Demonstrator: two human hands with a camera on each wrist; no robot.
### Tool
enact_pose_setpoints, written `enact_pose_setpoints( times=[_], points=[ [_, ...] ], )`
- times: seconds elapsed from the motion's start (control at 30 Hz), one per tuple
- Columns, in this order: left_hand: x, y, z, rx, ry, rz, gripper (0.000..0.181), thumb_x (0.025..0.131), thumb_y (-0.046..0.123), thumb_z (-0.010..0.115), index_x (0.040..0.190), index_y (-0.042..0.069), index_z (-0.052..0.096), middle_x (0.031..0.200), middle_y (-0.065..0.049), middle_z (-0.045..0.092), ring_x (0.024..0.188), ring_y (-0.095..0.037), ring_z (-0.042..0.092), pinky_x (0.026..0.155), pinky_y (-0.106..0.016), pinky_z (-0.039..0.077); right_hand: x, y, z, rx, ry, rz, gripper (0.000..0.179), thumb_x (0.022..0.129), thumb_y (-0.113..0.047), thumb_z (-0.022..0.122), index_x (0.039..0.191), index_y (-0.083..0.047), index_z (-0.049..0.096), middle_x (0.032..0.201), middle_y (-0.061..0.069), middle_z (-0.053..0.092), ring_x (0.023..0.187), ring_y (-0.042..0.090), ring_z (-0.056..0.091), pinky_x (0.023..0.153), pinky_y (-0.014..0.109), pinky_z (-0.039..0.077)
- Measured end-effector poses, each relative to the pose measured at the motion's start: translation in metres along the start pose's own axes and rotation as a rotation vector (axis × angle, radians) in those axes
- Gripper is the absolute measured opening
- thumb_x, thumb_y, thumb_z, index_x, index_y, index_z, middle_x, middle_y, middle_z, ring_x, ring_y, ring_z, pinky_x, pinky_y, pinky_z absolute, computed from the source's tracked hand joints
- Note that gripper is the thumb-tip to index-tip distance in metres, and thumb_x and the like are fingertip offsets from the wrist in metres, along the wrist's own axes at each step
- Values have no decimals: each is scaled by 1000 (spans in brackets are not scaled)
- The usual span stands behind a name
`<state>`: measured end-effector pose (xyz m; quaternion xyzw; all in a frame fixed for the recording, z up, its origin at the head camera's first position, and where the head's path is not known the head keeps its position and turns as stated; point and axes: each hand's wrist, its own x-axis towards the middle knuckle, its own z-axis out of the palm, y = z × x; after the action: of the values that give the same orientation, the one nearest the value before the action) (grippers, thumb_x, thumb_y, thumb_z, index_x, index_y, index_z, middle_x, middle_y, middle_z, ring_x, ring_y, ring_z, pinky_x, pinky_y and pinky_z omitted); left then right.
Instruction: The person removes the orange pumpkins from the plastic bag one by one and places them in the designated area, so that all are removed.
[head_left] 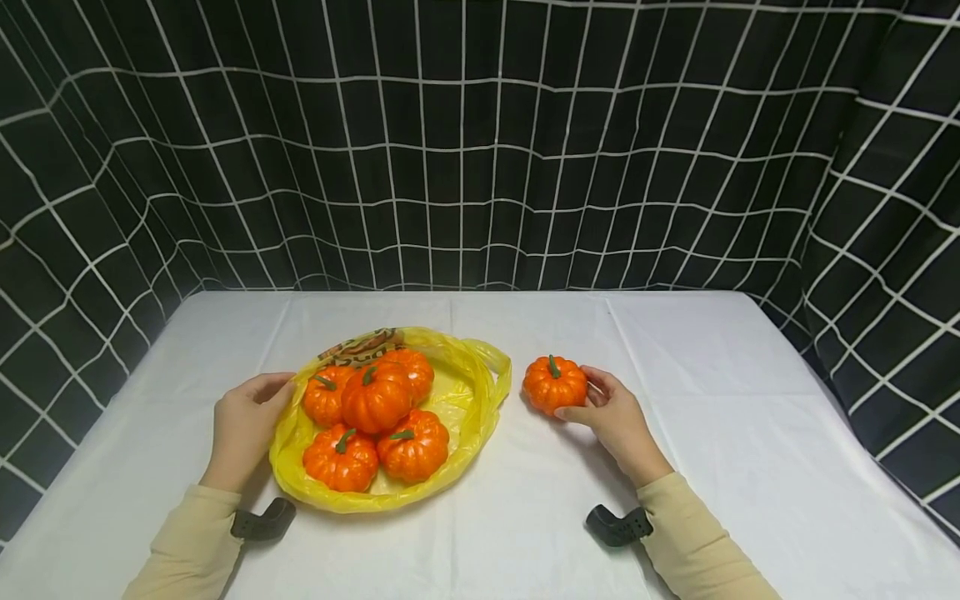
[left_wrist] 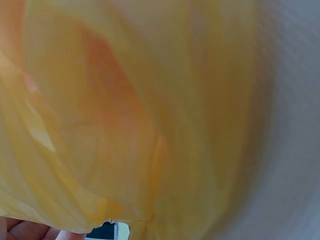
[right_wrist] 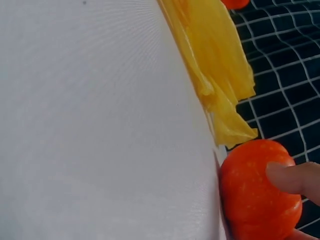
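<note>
A yellow plastic bag (head_left: 468,454) lies spread open on the table, with several small orange pumpkins (head_left: 377,398) heaped inside it. At the bag's left side, my left hand (head_left: 243,429) holds its rim; the fingertips are partly hidden by the plastic. The left wrist view is filled by the blurred yellow bag (left_wrist: 200,125), with fingers (left_wrist: 30,231) at the bottom edge. Right of the bag, my right hand (head_left: 618,421) grips a single orange pumpkin (head_left: 553,385) with a green stem. In the right wrist view, the thumb presses this pumpkin's (right_wrist: 252,195) side, and it appears to touch the table.
A white cloth covers the table (head_left: 525,517). The bag's handle loop (head_left: 491,358) points toward the lone pumpkin. Black curtains (head_left: 480,167) with a white grid stand behind the table and along both sides. Each wrist carries a black device (head_left: 618,527).
</note>
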<state>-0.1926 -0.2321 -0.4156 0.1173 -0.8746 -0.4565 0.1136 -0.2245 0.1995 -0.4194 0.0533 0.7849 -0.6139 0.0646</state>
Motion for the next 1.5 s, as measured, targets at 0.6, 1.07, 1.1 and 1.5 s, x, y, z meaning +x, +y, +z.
enact_pose_setpoints(
  times=[0.6,1.07,1.1,1.5],
  points=[
    [2,3,4,7,6,9,33,99,24,59,121,2,69,122,-20,70,119,-33,63,97,-43,55,-40,-46,35,-26,69,-294,74,80,-11,83,144,-8,47,160,3,36,150,18,31,122,29,28],
    [-1,3,0,-2,0,4,34,99,24,58,122,0,68,124,-23,68,121,-36,61,101,-48,52,-38,-68,107,-54,-125,-323,85,75,-13,86,148,-6,43,156,8,43,148,27,35,122,41,29],
    [-1,3,0,-4,-3,4,35,99,24,58,122,0,68,125,-23,68,121,-36,61,101,-48,52,-38,-69,112,-58,-135,-326,84,75,-13,86,147,-7,44,156,8,43,148,27,35,122,42,29],
    [-1,3,0,-5,-8,-7,37,99,28,58,123,1,67,126,-22,67,122,-36,60,101,-48,52,-32,-84,147,-237,-249,-365,91,74,-26,88,150,-10,41,156,8,43,145,32,39,118,51,36]
  ],
)
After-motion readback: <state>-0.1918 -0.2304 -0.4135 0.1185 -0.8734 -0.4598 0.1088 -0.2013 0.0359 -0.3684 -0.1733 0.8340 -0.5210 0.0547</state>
